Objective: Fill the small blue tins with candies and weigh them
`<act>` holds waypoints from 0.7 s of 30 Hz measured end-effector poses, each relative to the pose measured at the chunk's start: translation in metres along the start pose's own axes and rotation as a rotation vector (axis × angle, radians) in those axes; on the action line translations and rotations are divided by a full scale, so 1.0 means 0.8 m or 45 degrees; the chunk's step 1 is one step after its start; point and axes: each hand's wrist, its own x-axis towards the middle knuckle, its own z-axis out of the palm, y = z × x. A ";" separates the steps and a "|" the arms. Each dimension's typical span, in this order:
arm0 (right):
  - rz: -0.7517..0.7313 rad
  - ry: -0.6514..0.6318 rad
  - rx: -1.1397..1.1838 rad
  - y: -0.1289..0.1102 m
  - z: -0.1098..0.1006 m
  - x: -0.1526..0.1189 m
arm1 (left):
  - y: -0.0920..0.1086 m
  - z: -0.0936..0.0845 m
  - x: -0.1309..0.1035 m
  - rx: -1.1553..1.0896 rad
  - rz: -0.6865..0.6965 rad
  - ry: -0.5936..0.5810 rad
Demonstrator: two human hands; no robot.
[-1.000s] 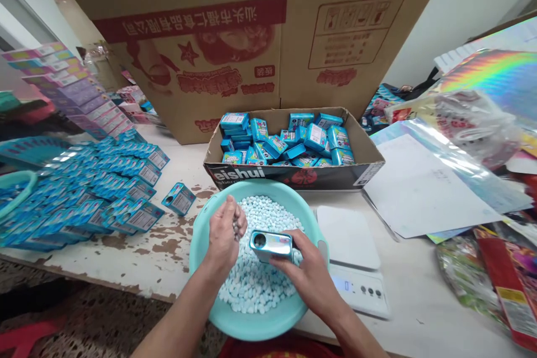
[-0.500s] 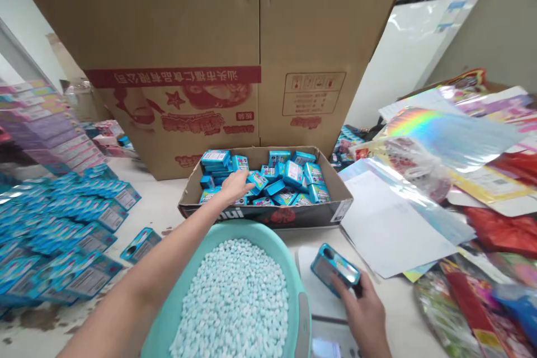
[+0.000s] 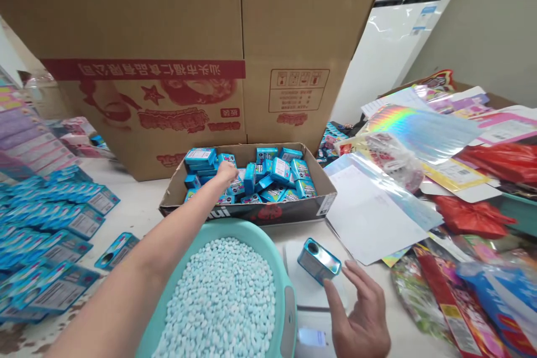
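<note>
My left hand reaches into a shallow cardboard box of small blue packs. Its fingers are hidden behind the hand, among the packs. A blue tin with a dark round spot on top stands on a white scale. Just in front of it, my right hand is open, thumb and fingers spread around the near end, with nothing in its grasp. Between my arms sits a turquoise basin full of pale blue and white candies.
Rows of blue boxes fill the left side, with one lone blue box beside them. A big carton stands behind. White sheets and colourful packaging cover the right.
My right hand has let go of the blue tin and drawn back, fingers spread. My left hand stays in the box of packs, where the packs near it have shifted. The view has turned slightly right.
</note>
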 end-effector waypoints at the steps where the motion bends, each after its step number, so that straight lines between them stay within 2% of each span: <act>1: -0.006 -0.052 0.069 -0.007 0.004 0.000 | -0.003 -0.008 -0.005 0.000 0.060 -0.002; 4: 0.021 -0.215 0.207 -0.025 0.019 -0.004 | -0.015 -0.028 -0.024 0.077 0.251 -0.069; 7: 0.025 -0.295 0.269 -0.039 0.032 -0.010 | -0.025 -0.032 -0.036 0.189 0.335 -0.208; 10: -0.005 -0.354 0.331 -0.049 0.038 -0.016 | -0.021 -0.018 -0.034 0.309 0.360 -0.307; 13: -0.024 -0.410 0.376 -0.052 0.036 -0.023 | -0.003 0.011 -0.025 0.388 0.397 -0.333; 17: 0.053 -0.487 0.407 -0.046 0.030 -0.031 | 0.021 0.050 -0.021 0.403 0.415 -0.332; 19: 0.103 -0.474 0.453 -0.042 0.027 -0.033 | 0.028 0.056 -0.022 0.367 0.410 -0.293; 21: 0.150 -0.453 0.475 -0.039 0.024 -0.032 | 0.033 0.046 -0.023 0.306 0.394 -0.230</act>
